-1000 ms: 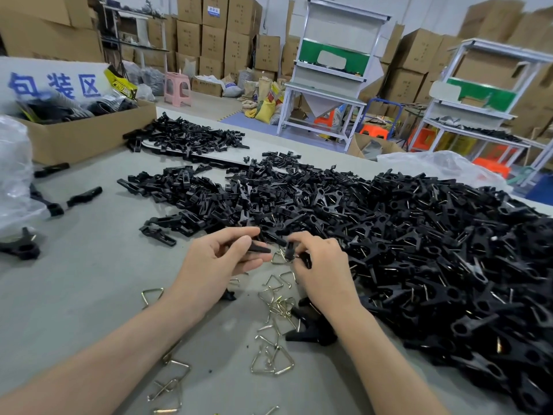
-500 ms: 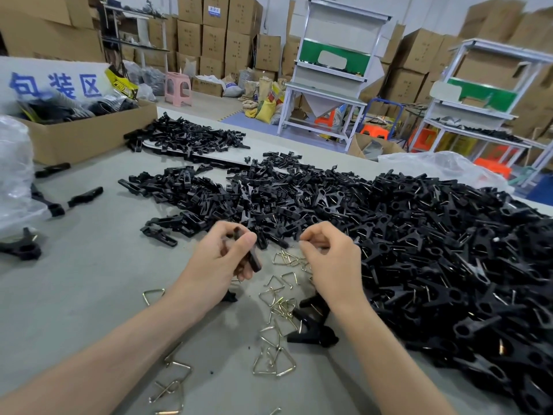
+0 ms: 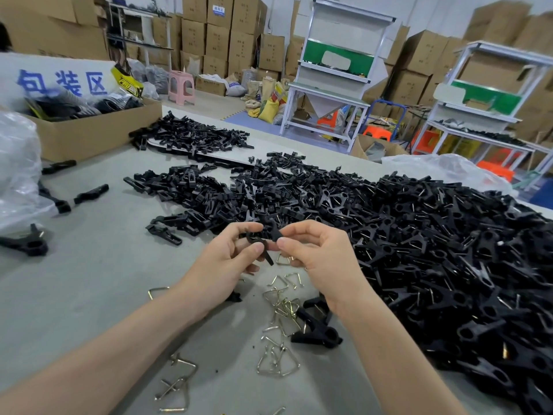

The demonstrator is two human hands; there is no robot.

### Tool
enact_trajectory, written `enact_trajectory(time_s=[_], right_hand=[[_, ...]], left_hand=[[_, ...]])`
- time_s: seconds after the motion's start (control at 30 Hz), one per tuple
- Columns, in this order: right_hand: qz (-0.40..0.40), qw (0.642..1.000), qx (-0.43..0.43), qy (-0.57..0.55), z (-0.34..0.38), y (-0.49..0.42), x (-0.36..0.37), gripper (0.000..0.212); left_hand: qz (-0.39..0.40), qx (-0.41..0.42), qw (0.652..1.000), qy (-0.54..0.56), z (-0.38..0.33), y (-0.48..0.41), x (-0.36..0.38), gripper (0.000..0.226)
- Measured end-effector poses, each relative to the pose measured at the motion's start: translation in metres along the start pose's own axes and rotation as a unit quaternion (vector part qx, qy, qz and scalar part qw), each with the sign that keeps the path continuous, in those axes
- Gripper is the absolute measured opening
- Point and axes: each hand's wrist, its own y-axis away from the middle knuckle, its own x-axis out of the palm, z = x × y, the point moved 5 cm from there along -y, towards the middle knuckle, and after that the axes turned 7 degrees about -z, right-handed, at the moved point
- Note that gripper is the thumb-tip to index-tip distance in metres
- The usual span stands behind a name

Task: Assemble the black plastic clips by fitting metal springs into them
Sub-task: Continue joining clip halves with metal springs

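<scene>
Handling judged light, stiff: clip (image 3: 267,235) is pinched at its ends by left hand (image 3: 227,265) and right hand (image 3: 323,259); springs (image 3: 281,307) at 6 o'clock.

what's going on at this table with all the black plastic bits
A person is assembling clips by hand. The left hand and the right hand both pinch a black clip held between them, just above the grey table. Loose metal springs lie scattered under the hands, and a big heap of clips covers the table's right side. Whether a spring sits in the held clip is not clear.
</scene>
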Motion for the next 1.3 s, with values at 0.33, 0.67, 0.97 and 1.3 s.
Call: enact_trajectory(time_s=[0.33,0.67,0.97,1.3], right_hand=[[0.002,0.993,-0.064,0.096,0.007,0.004,0.006,0.014],[-0.003,0.994,-0.057,0.089,0.005,0.004,0.006,0.019],[0.09,0.993,-0.025,0.068,0.008,-0.001,-0.004,0.024],[-0.029,0.891,-0.031,0.452,-0.013,-0.018,-0.054,0.016]], left_hand=[[0.045,-0.009,0.998,0.035,0.003,0.0,0.002,0.025],[0.04,-0.001,0.999,0.02,0.005,-0.002,0.0,0.03],[0.051,0.011,0.999,0.016,-0.001,0.003,0.002,0.028],[-0.032,-0.029,0.999,-0.008,0.01,-0.002,-0.006,0.041]])
